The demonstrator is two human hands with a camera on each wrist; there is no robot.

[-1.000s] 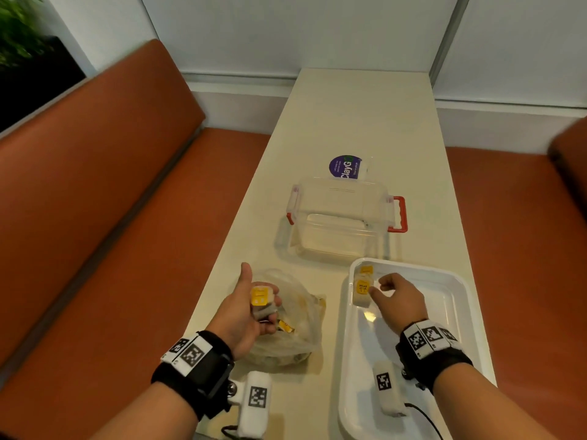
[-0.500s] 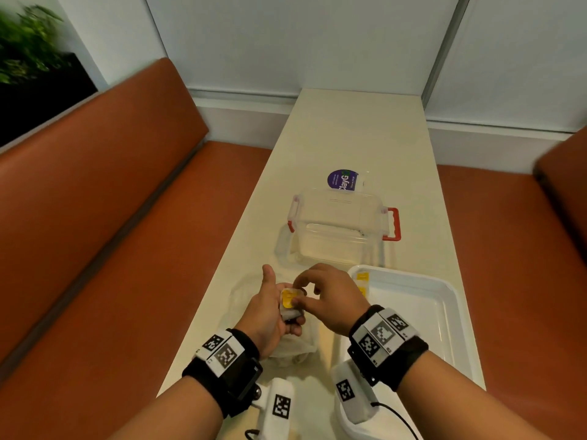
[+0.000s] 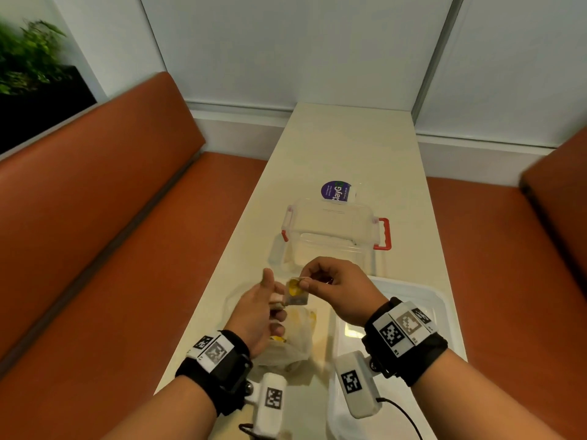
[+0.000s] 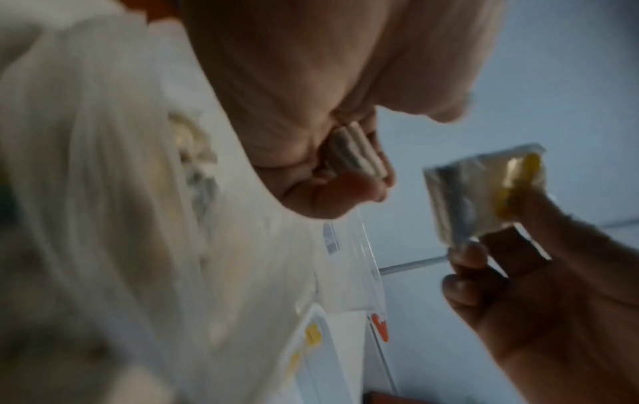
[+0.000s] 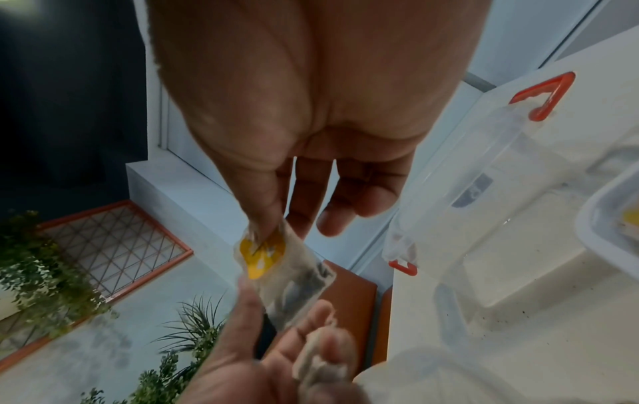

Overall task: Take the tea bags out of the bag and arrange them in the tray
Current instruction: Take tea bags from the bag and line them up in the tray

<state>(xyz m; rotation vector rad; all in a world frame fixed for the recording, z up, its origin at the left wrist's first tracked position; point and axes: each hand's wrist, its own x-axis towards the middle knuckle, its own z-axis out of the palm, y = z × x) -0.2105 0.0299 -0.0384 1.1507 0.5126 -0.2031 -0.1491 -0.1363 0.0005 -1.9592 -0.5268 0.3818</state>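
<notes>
My right hand [image 3: 305, 282] pinches one tea bag [image 3: 297, 293] by its yellow-tagged end, just right of my left hand [image 3: 274, 296]. That pinch on the tea bag [image 5: 283, 273] shows between thumb and forefinger in the right wrist view. My left hand grips a small stack of tea bags [image 4: 359, 153] in its curled fingers, above the clear plastic bag [image 3: 293, 339]. More yellow-tagged tea bags show through the plastic bag. The white tray [image 3: 425, 295] lies to the right, partly hidden by my right wrist. Two tea bags [image 4: 311, 333] lie at the tray's far left corner.
A clear lidded container [image 3: 333, 230] with red latches stands just beyond the hands. A purple sticker [image 3: 336, 192] lies behind it. The narrow cream table [image 3: 349, 147] runs away between orange benches [image 3: 111, 217].
My right hand left the tray, crossed to my left hand and took hold of one tea bag from the stack there. It now holds that bag slightly apart from the stack.
</notes>
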